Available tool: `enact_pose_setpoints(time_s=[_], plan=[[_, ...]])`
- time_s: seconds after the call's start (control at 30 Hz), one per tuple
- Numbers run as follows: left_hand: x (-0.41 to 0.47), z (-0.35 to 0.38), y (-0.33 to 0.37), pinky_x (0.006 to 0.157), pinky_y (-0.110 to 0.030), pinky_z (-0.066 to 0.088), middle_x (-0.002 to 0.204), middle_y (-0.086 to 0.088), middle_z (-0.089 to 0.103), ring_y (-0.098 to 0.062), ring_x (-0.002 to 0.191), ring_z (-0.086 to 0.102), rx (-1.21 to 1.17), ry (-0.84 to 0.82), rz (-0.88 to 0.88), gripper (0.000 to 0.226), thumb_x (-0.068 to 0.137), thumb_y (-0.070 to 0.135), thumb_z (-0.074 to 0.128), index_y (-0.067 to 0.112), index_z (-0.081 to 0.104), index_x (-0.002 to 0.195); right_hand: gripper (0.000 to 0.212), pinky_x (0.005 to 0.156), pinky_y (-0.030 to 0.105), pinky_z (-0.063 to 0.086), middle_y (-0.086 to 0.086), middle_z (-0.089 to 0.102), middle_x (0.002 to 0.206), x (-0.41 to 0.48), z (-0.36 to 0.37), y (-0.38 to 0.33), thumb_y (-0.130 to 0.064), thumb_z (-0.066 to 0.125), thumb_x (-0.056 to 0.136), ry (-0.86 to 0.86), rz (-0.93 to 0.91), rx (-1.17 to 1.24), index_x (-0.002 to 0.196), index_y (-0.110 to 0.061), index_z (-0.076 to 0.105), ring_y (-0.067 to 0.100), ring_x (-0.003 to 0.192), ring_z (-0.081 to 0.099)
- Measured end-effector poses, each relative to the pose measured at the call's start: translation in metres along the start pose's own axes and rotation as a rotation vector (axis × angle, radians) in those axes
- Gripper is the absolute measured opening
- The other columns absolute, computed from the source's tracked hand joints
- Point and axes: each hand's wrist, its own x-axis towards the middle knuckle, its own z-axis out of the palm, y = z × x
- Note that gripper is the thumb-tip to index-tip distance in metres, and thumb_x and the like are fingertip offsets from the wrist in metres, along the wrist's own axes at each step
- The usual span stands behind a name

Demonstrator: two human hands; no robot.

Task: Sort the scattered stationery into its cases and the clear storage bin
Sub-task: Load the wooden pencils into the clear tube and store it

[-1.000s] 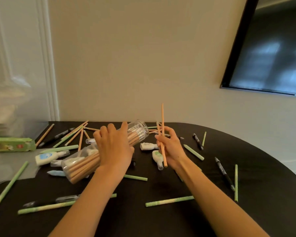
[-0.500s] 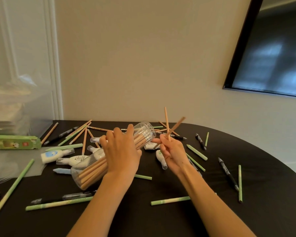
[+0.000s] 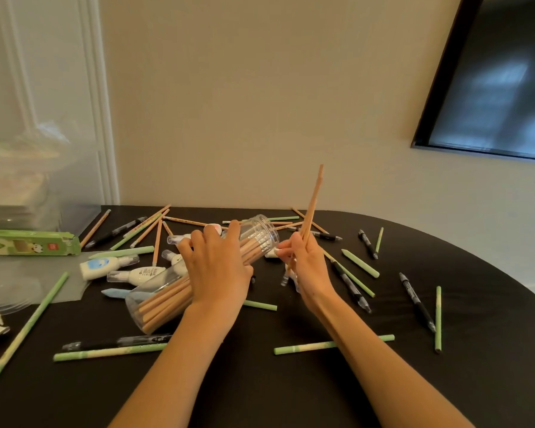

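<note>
My left hand (image 3: 217,267) grips a clear cylindrical pencil case (image 3: 161,299) that lies tilted on the black table (image 3: 322,393), its open mouth pointing up and right, with several wooden pencils inside. My right hand (image 3: 306,264) holds a few wooden pencils (image 3: 312,205) upright just right of the case's mouth. More wooden pencils (image 3: 155,230), green pencils (image 3: 331,345), black pens (image 3: 417,301) and white correction-tape bottles (image 3: 108,267) lie scattered over the table.
A green cardboard pencil box (image 3: 28,242) lies at the left, in front of a clear storage bin (image 3: 28,186) against the wall. A clear plastic sheet (image 3: 19,285) is spread at the left edge. The table's rounded edge curves away at the right.
My right hand has drawn its pencils together into one upright bundle and moved slightly closer to the case's mouth. My left hand keeps its hold on the case.
</note>
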Motion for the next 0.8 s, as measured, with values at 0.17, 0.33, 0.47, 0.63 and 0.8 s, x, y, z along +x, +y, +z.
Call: enact_pose_setpoints(time_s=[0.17, 0.33, 0.47, 0.63, 0.8], plan=[[0.001, 0.000, -0.002, 0.101, -0.037, 0.026, 0.133, -0.006, 0.042, -0.025, 0.124, 0.036, -0.001, 0.011, -0.009, 0.072, 0.085, 0.041, 0.061, 0.027, 0.021, 0.144, 0.016, 0.082, 0.022, 0.052, -0.003, 0.064, 0.081, -0.001, 0.006, 0.007, -0.017, 0.035, 0.101, -0.083, -0.088, -0.041, 0.094, -0.015, 0.049, 0.002, 0.075, 0.065], [0.000, -0.001, -0.004, 0.100, -0.037, 0.027, 0.133, -0.006, 0.042, -0.025, 0.123, 0.036, 0.003, 0.013, -0.017, 0.072, 0.085, 0.041, 0.060, 0.027, 0.022, 0.144, 0.015, 0.089, 0.027, 0.048, 0.003, 0.063, 0.095, -0.003, 0.007, 0.021, -0.021, 0.033, 0.101, -0.269, 0.085, -0.316, 0.102, -0.017, 0.048, 0.009, 0.092, 0.063], [0.000, -0.002, -0.007, 0.101, -0.038, 0.026, 0.134, -0.006, 0.041, -0.025, 0.124, 0.035, -0.009, 0.016, -0.029, 0.072, 0.085, 0.041, 0.060, 0.028, 0.021, 0.144, 0.016, 0.061, 0.016, 0.044, -0.001, 0.054, 0.072, -0.003, 0.004, 0.009, -0.023, 0.035, 0.101, -0.202, 0.037, -0.302, 0.091, -0.020, 0.047, 0.005, 0.062, 0.052], [0.000, -0.004, -0.012, 0.102, -0.039, 0.025, 0.134, -0.006, 0.040, -0.025, 0.125, 0.034, -0.022, 0.022, -0.058, 0.073, 0.086, 0.040, 0.060, 0.029, 0.020, 0.145, 0.018, 0.054, 0.022, 0.042, -0.004, 0.049, 0.062, 0.008, -0.022, -0.003, -0.028, 0.039, 0.099, -0.141, -0.083, -0.563, 0.085, -0.022, 0.049, 0.007, 0.052, 0.046], [0.003, -0.007, -0.017, 0.102, -0.038, 0.024, 0.132, -0.006, 0.042, -0.025, 0.124, 0.035, -0.042, 0.051, -0.095, 0.069, 0.086, 0.039, 0.060, 0.028, 0.023, 0.143, 0.021, 0.072, 0.021, 0.043, 0.002, 0.061, 0.082, 0.007, -0.038, -0.001, -0.023, 0.037, 0.100, -0.273, -0.108, -0.888, 0.109, -0.012, 0.052, 0.014, 0.078, 0.058]])
